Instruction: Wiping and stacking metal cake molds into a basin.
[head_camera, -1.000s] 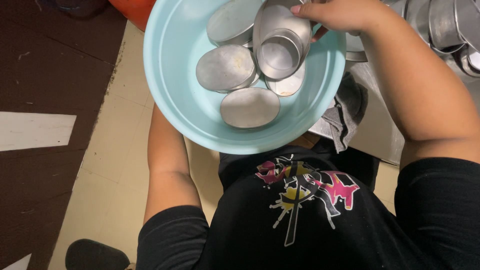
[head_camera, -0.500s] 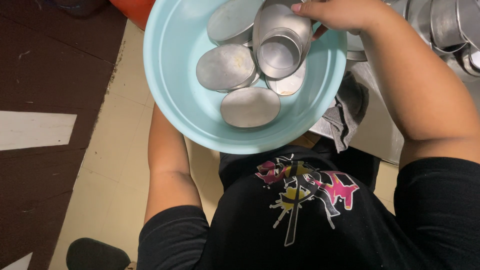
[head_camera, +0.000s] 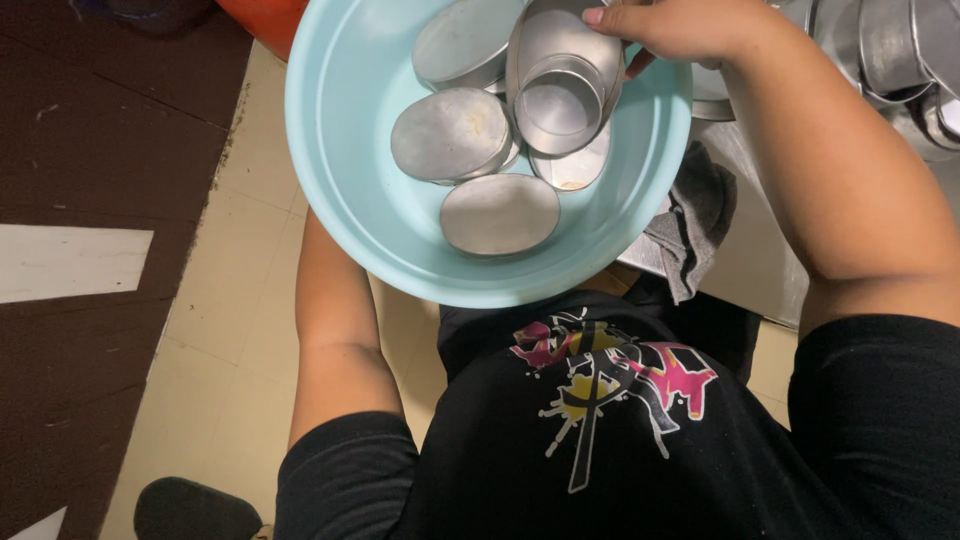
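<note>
**A blue bowl full of shiny tins**

A small round metal tin (head_camera: 558, 103) sits in the top part of a big light blue bowl (head_camera: 345, 150). The tin is open side up and leans a bit. It rests inside a bigger oval metal dish (head_camera: 560, 40). The right hand (head_camera: 680, 25) is at the far rim of the bowl. Its fingers are curled around the top edge of the oval dish, with the thumb on the inside, so it is gripping that dish.

More metal things lie in the bowl. A round lid (head_camera: 452, 133) lies flat just left of the small tin. Another flat lid (head_camera: 499, 213) lies below it, near the bowl's close side. A third lid (head_camera: 462, 40) rests at the top, by the oval dish.

The bowl is held up in front of the person's chest. The left arm (head_camera: 335, 330) goes up under the bowl. The left hand is hidden behind the bowl, so you cannot tell what its fingers do.

To the right of the bowl, a grey cloth (head_camera: 690, 225) hangs over the edge of a metal counter (head_camera: 755, 250). More metal pots (head_camera: 900, 50) are stacked at the top right. Below is a pale tiled floor (head_camera: 220, 330) next to a dark mat (head_camera: 90, 150). The person wears a black shirt (head_camera: 620, 450) with a bright picture.
</note>
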